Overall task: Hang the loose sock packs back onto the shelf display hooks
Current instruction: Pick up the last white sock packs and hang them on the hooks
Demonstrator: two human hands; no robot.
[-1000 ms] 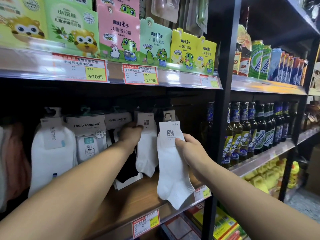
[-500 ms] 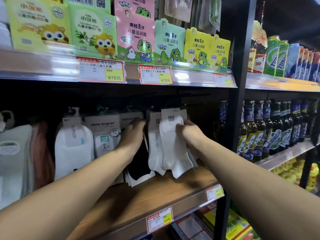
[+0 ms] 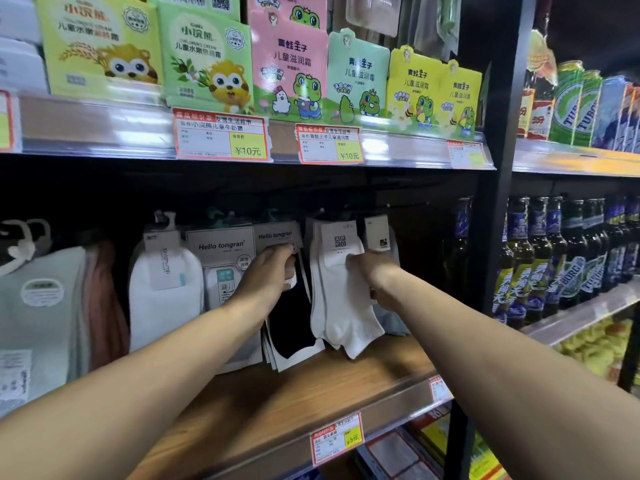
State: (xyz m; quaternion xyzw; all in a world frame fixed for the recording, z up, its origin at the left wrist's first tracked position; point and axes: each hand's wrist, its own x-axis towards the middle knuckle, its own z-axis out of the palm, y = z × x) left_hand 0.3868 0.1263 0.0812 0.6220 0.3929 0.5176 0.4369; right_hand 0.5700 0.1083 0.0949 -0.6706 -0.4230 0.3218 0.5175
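A white sock pack with a paper band hangs in the row under the upper shelf, in front of another white pack. My right hand grips its right side just below the band. My left hand holds the dark sock pack to the left, under a "Hello tongran" card. The hooks themselves are mostly lost in the dark above the packs.
More white and pastel sock packs hang to the left. A wooden shelf board lies below. A black upright post stands right of the socks, with beer bottles beyond it. Cream boxes line the shelf above.
My right hand carried the white sock pack up and back from the shelf front into the hanging row. My left hand stayed on the dark pack.
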